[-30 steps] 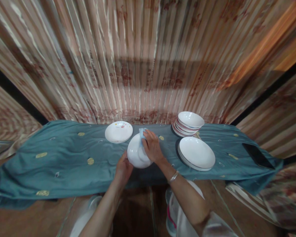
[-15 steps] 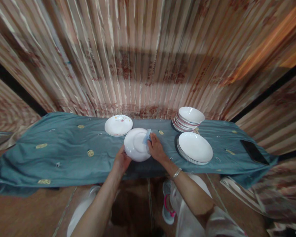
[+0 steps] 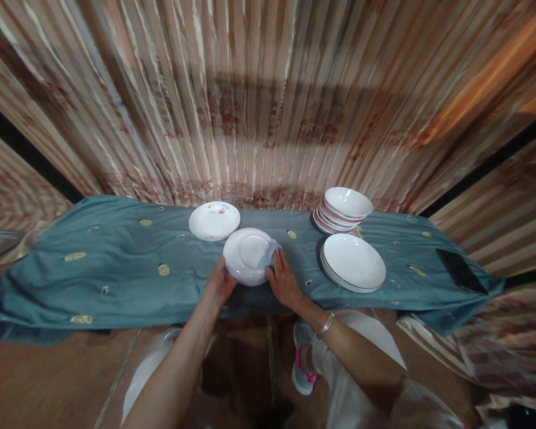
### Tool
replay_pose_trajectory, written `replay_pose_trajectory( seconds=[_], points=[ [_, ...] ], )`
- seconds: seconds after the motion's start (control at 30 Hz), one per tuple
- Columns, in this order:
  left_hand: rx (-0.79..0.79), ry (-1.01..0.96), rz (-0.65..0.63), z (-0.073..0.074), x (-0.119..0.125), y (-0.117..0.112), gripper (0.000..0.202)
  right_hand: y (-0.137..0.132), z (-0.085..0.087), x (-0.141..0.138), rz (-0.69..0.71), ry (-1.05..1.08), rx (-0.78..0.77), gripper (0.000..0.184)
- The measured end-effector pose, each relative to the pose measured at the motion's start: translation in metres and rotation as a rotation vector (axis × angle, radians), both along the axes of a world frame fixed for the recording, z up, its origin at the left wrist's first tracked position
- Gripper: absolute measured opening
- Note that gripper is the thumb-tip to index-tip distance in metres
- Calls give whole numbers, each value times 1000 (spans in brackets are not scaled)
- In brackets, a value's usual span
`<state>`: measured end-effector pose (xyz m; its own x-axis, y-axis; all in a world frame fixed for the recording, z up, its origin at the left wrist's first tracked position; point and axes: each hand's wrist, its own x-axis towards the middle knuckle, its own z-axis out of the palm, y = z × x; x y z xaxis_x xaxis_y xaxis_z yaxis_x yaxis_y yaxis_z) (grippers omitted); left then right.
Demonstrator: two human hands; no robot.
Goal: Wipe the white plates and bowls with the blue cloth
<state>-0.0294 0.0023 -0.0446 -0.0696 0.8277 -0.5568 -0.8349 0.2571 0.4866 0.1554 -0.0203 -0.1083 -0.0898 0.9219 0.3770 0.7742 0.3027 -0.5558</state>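
A white plate [image 3: 241, 262] is held with its underside and foot ring facing up. My left hand [image 3: 220, 282] grips its rim at the lower left, with fingers partly hidden beneath it. A light blue cloth [image 3: 268, 255] lies against the plate's right edge, pinched in my right hand [image 3: 286, 280]. Just behind, on the covered table, a white plate with a floral print [image 3: 215, 221] lies face up. To the right sits a stack of white plates [image 3: 354, 262]. Beyond that stands a stack of bowls [image 3: 346, 208] with reddish bands on their sides.
A blue-green cloth with yellow motifs [image 3: 129, 268] covers the table. A dark phone [image 3: 461, 271] lies near the right end. Behind the table hangs a striped curtain [image 3: 250, 119], and dark poles [image 3: 486, 161] slant at both sides.
My right hand and the blue cloth have shifted slightly right and down along the plate's edge. The plate has tilted a little in my left hand. The view has moved slightly.
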Motion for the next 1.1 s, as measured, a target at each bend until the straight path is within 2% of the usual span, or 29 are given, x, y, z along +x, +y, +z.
replay_pose_trajectory(
  seconds=[0.17,0.33,0.47,0.73,0.9,1.1],
  points=[
    [43,8,-35,0,1,0,39,-20,-1,0,76,-95,18,62],
    [-14,16,-3,3,4,0,37,-38,7,-5,213,-221,101,62],
    [4,13,-22,1,4,2,39,-44,12,-12,289,-285,152,65],
    [67,-46,-78,-7,2,4,42,-40,20,-22,356,-340,224,54],
    [48,-17,-115,1,3,0,43,-31,29,-34,366,-361,254,50],
    [18,-127,-45,10,3,-5,44,-10,45,-47,419,-424,337,47]
  ],
)
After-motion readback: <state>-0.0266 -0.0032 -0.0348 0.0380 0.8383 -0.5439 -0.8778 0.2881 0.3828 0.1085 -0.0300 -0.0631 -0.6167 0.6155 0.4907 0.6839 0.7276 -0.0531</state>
